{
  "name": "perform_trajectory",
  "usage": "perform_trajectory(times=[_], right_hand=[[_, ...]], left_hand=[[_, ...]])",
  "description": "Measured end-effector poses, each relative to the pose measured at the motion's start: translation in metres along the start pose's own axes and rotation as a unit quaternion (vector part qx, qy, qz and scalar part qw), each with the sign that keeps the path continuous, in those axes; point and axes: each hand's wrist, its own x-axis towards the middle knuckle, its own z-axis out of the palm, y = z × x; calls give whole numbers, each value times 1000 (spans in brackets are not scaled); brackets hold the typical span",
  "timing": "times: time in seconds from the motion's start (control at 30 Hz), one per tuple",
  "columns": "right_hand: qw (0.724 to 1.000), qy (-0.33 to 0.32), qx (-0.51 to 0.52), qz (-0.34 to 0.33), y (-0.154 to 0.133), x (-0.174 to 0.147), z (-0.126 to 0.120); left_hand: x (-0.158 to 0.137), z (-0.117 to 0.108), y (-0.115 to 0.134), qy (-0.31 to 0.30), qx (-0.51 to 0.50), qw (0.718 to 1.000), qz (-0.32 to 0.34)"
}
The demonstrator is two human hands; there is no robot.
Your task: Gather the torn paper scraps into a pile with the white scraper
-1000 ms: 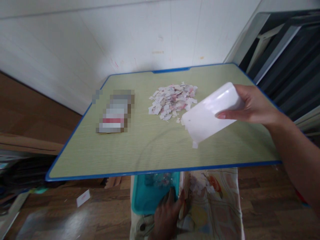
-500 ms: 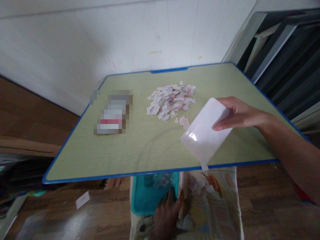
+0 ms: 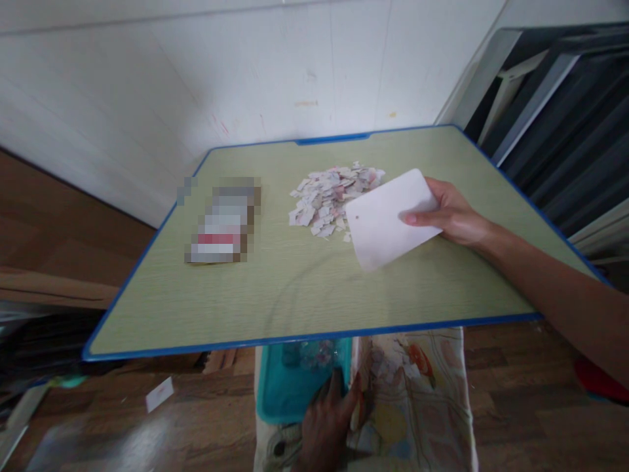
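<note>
In my right hand (image 3: 457,213) is a thin white plastic board (image 3: 388,223) with rounded corners and a small hole near one corner. My thumb lies flat on its face; the other fingers are behind it. The board is tilted above the table, its left edge overlapping my view of a pile of torn paper scraps (image 3: 324,203). Below the table's front edge, my left hand (image 3: 325,419) grips the right side of a teal plastic tray (image 3: 285,393), thumb outside and fingers inside. Clear plastic and small bits show in the tray, partly hidden under the table.
The green tabletop (image 3: 236,301) has a blue rim and stands against a white wall (image 3: 246,72). A blurred-out flat object (image 3: 221,223) lies on its left. More scraps (image 3: 388,367) rest on a patterned cloth (image 3: 417,419) below. Dark panels (image 3: 565,111) lean at right.
My right hand has swung the white board up and left, turning it flatter toward the pile. A scrap hanging at its lower corner is no longer seen. My left hand stays put.
</note>
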Motion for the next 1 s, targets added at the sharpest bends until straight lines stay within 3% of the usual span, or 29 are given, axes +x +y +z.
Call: perform_trajectory(times=[0.1, 0.67, 1.0], right_hand=[[1000, 18, -7, -15, 0, -1, 5], [994, -14, -92, -60, -7, -7, 32], [993, -112, -11, -34, -13, -22, 59]], left_hand=[[0, -2, 0, 3, 0, 1000, 2], [1, -2, 1, -4, 5, 1000, 6], [0, -9, 3, -25, 10, 1000, 12]])
